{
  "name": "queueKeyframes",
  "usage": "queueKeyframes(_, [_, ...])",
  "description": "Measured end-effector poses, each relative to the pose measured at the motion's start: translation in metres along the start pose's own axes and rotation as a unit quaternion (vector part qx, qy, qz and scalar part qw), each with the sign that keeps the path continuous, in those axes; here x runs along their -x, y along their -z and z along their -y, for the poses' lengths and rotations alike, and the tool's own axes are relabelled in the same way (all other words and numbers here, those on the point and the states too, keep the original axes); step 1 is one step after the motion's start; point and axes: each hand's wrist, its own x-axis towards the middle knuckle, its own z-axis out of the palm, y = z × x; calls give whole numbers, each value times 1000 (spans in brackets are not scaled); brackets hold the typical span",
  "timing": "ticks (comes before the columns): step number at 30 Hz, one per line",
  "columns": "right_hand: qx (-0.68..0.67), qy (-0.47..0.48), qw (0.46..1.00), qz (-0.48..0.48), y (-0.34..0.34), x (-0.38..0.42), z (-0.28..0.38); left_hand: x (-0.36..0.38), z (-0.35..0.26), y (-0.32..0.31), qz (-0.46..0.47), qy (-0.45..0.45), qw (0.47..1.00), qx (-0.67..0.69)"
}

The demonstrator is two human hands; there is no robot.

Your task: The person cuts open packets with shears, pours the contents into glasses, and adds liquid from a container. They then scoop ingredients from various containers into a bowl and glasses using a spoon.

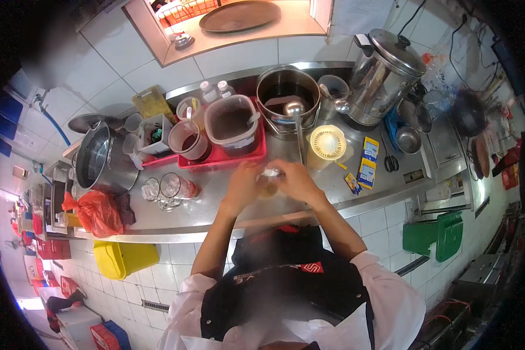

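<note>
Both my hands are together over the front middle of the steel counter. My left hand and my right hand have closed fingers around a small white item, too small to name. Beneath them is a yellowish vessel, partly hidden by the fingers. Just behind my hands stands the red tray with a tub of dark liquid. A yellow citrus juicer is to the right, beside the long ladle.
Glasses and a red plastic bag stand left of my hands. Yellow packets and scissors lie right. A large pot and a steel urn stand at the back.
</note>
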Motion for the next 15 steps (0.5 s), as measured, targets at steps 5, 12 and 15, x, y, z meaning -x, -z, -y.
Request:
queueKeyframes(5, [-65,-35,995,-73,-4,5,-21,-3,-12,-3,-15,10,1000,14])
queueKeyframes(12, [-206,-69,971,-97,-3,18,-44,-13,-21,-15,-32,145,974,171])
queueKeyframes(15, [-158,-63,973,-159,14,29,-33,-19,-34,-6,-58,62,994,63])
